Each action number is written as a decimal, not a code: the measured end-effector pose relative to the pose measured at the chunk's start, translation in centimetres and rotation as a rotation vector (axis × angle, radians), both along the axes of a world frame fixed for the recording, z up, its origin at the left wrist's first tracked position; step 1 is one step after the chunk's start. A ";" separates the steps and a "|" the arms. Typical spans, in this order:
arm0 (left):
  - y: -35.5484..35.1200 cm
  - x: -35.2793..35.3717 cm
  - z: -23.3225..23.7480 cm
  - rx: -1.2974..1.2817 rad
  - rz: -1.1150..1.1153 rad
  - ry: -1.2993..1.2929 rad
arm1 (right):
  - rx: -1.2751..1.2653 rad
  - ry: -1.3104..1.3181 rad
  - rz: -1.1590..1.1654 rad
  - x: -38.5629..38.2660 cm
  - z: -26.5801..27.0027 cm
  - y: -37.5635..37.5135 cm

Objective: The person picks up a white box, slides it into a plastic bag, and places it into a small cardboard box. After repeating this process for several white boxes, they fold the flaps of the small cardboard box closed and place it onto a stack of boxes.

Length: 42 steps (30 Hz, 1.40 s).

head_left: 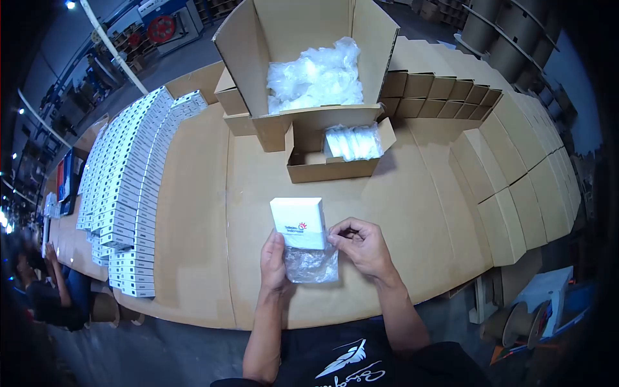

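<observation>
A small white box (298, 219) with a red logo stands partly inside a clear plastic bag (312, 266), its upper part bare. My left hand (274, 261) is closed on the left side of the bag and box, thumb on the front edge. My right hand (360, 245) pinches the bag's edge at the box's right side. Just beyond them, a small open carton (329, 171) holds a row of plastic-wrapped packs (353, 142). Behind it, a large open carton (303, 19) contains a heap of clear plastic bags (314, 74).
Stacks of small white boxes (122, 174) line the table's left side. Brown cartons (516, 174) are stacked along the right and back right. A co-worker's arm (59, 277) shows at the far left. Spools (523, 322) stand beyond the table at lower right.
</observation>
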<state>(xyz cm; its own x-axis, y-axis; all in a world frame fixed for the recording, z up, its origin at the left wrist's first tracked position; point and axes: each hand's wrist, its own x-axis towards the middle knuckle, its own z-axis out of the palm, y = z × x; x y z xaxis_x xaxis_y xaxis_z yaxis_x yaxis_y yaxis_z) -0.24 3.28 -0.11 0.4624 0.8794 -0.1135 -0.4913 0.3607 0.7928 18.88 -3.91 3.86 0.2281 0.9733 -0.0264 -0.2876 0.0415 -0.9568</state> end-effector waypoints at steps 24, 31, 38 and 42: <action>0.2 -0.4 -1.4 -0.021 -0.011 -0.049 | 0.069 -0.025 -0.009 -0.4 1.2 0.5; 0.1 0.4 -0.5 -0.028 0.086 -0.025 | 0.099 -0.234 -0.013 -1.3 1.5 -1.1; 0.2 0.2 -1.5 0.014 0.117 -0.008 | 0.017 -0.263 -0.045 -1.8 0.6 -1.2; 0.5 -0.6 -1.5 0.128 0.065 0.014 | 0.163 -0.364 -0.080 -1.1 1.5 -1.0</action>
<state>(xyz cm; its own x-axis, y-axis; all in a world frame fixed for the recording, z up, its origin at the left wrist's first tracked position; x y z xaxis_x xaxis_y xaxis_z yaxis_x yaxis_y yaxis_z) -0.84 3.81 -1.59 0.4035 0.9150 -0.0050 -0.4987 0.2245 0.8372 17.80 -4.90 5.37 0.2694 0.9369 0.2230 0.0794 0.2092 -0.9746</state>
